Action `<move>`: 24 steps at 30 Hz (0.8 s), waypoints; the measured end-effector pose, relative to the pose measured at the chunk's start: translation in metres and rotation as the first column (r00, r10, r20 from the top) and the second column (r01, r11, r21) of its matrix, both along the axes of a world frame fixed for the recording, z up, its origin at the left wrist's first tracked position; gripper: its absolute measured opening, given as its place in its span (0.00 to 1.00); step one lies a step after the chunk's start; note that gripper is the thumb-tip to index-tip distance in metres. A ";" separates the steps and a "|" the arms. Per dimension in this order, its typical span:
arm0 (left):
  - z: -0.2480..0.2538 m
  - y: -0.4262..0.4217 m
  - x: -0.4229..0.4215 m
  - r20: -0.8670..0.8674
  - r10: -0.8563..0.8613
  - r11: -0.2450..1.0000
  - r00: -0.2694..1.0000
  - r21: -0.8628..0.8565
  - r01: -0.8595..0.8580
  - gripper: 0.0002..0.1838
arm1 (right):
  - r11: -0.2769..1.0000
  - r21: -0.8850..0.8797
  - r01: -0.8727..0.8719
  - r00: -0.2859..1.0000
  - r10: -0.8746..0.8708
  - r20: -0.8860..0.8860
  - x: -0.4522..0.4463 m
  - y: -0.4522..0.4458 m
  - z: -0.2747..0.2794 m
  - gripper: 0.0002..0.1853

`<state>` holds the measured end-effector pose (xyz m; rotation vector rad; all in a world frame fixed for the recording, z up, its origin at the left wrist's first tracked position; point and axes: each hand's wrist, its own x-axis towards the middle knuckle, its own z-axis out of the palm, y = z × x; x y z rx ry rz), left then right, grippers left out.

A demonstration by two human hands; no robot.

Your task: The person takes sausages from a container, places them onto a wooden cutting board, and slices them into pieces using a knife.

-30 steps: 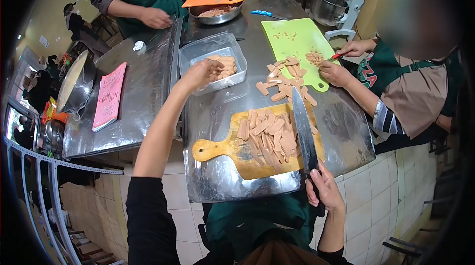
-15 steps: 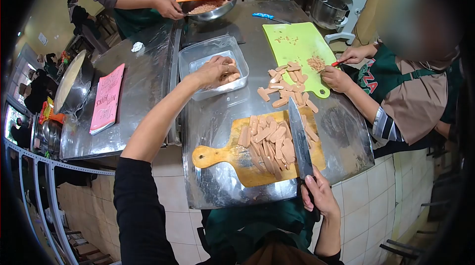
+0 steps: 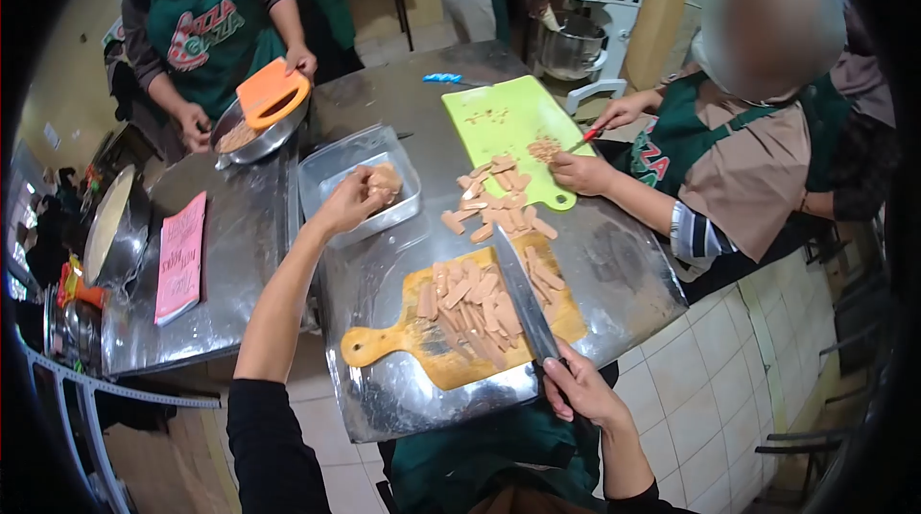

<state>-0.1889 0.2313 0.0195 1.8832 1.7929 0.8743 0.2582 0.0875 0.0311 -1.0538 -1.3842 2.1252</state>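
Observation:
My left hand (image 3: pixel 351 201) is over the clear plastic container (image 3: pixel 411 207), its fingers closed around pinkish sausage pieces (image 3: pixel 386 181). My right hand (image 3: pixel 581 385) grips the handle of a large knife (image 3: pixel 521 284). The blade points away from me and lies across the right part of a wooden cutting board (image 3: pixel 374 345). Sliced sausages (image 3: pixel 472 308) are heaped on that board, left of the blade, with a few more on its right. Beyond the board's far edge, another pile of sausage slices (image 3: pixel 499 195) lies on the metal table and partly on a green cutting board (image 3: pixel 518 120).
A co-worker at right holds a red-handled knife (image 3: pixel 587 138) over chopped bits (image 3: pixel 544 149). Another co-worker tilts an orange board (image 3: pixel 273 96) over a metal bowl (image 3: pixel 273 143). A pink notebook (image 3: pixel 180 260) and large bowl (image 3: pixel 117 231) sit left; a mixer (image 3: pixel 585 20) stands behind.
My left hand has risen from inside the container with sausage pieces in its fingers. The view has shifted. The co-worker's bowl and orange board have moved left and lower, over the left table.

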 end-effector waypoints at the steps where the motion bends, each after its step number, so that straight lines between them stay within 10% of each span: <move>1: -0.011 0.003 -0.008 0.072 0.028 0.998 0.997 0.054 -0.032 0.22 | 1.000 0.001 -0.001 1.000 0.001 0.000 0.001 -0.001 -0.003 0.29; 11: -0.011 -0.008 -0.012 0.573 0.160 0.980 0.804 0.008 -0.200 0.16 | 1.000 -0.001 -0.007 1.000 0.007 0.021 0.006 -0.013 -0.011 0.29; 17: -0.023 0.000 -0.019 -0.022 0.373 0.925 0.928 0.093 -0.369 0.26 | 1.000 0.003 0.003 0.999 -0.003 0.044 0.006 -0.015 -0.009 0.30; 24: -0.014 -0.001 -0.009 -0.197 0.496 0.862 0.846 -0.006 -0.507 0.37 | 1.000 0.015 -0.002 1.000 0.001 0.028 0.006 -0.017 -0.011 0.30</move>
